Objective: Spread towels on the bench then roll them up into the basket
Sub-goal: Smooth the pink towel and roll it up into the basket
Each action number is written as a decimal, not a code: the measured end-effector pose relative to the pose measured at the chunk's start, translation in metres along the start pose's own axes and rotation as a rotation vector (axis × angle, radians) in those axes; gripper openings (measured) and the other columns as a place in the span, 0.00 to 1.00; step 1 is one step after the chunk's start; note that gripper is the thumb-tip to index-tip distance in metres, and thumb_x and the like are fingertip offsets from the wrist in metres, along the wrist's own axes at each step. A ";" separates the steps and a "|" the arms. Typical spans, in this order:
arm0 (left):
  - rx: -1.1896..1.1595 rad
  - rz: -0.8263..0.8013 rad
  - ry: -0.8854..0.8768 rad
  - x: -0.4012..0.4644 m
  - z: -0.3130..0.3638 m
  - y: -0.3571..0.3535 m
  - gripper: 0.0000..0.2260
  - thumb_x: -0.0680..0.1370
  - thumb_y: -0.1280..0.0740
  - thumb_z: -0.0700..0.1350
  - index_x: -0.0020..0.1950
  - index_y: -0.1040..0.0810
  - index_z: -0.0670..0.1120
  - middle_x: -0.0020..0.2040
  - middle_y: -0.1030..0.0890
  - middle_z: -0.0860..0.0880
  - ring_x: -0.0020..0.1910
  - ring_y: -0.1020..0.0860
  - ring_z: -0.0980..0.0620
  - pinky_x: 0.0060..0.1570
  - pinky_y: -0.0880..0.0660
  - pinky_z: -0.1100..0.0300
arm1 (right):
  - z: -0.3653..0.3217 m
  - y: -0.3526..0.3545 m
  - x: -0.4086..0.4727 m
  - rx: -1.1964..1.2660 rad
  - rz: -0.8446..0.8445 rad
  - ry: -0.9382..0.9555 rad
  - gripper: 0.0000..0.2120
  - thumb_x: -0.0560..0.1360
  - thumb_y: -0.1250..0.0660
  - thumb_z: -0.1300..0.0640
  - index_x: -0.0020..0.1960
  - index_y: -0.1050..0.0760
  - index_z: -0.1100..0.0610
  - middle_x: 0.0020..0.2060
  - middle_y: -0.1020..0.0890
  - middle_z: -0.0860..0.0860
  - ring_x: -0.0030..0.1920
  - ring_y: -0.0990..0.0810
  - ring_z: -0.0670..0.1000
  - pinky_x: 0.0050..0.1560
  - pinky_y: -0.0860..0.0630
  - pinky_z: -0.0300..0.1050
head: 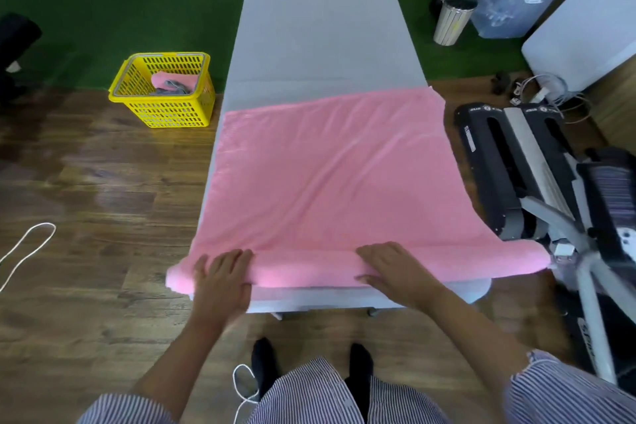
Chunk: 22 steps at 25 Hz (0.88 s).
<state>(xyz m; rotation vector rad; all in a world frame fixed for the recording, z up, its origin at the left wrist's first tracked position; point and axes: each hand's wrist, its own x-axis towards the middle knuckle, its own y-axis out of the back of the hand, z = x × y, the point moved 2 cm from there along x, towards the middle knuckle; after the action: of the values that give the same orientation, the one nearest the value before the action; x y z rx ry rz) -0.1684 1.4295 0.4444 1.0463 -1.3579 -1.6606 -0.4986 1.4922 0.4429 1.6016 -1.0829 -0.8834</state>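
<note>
A pink towel (pixel 330 175) is spread over the near half of the grey bench (pixel 320 34), its near edge rolled into a tube overhanging both bench sides. The left hand (pixel 223 277) and right hand (pixel 392 268) are laid on the roll, fingers straight and slightly apart. A yellow basket (pixel 161 89) holding towels is set on the floor left of the bench; black exercise equipment (pixel 526 169) is crowded close on the right

Bright, even indoor light with soft, faint shadows. Pale glare sheens the wooden floor (pixel 103 182) at left, and the pink towel (pixel 337 175) looks slightly washed out. The wide lens bows the worktop (pixel 320 34) and bends the edges; the whole picture is a little soft.
</note>
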 end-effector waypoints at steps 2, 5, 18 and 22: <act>0.001 0.033 0.017 0.004 0.006 0.003 0.23 0.68 0.45 0.50 0.60 0.26 0.47 0.55 0.19 0.47 0.52 0.20 0.45 0.57 0.31 0.36 | 0.045 0.006 -0.048 -0.038 0.033 -0.080 0.26 0.79 0.46 0.44 0.64 0.28 0.63 0.60 0.22 0.55 0.58 0.25 0.54 0.63 0.36 0.50; -0.001 0.075 0.041 0.006 0.005 0.004 0.22 0.68 0.46 0.49 0.59 0.25 0.46 0.55 0.19 0.46 0.51 0.20 0.44 0.56 0.31 0.35 | 0.097 0.022 -0.100 -0.068 0.051 -0.218 0.28 0.70 0.40 0.54 0.66 0.33 0.66 0.63 0.26 0.61 0.65 0.32 0.57 0.67 0.40 0.54; -0.014 0.152 0.091 -0.001 -0.014 0.023 0.18 0.68 0.42 0.41 0.56 0.24 0.45 0.55 0.20 0.46 0.55 0.22 0.42 0.59 0.33 0.35 | 0.132 0.041 -0.119 0.057 0.171 -0.515 0.19 0.68 0.38 0.55 0.57 0.23 0.59 0.55 0.24 0.57 0.55 0.26 0.59 0.66 0.36 0.58; 0.015 0.142 0.039 -0.008 -0.013 0.008 0.23 0.68 0.45 0.47 0.58 0.22 0.41 0.53 0.19 0.43 0.51 0.20 0.42 0.59 0.33 0.35 | 0.127 0.035 -0.127 0.010 0.044 -0.460 0.23 0.66 0.34 0.56 0.60 0.24 0.62 0.53 0.21 0.59 0.54 0.22 0.62 0.61 0.30 0.59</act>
<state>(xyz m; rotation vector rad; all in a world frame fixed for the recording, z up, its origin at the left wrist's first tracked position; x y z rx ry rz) -0.1529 1.4300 0.4521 0.9633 -1.3878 -1.5211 -0.6653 1.5667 0.4486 1.4080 -1.4332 -1.2551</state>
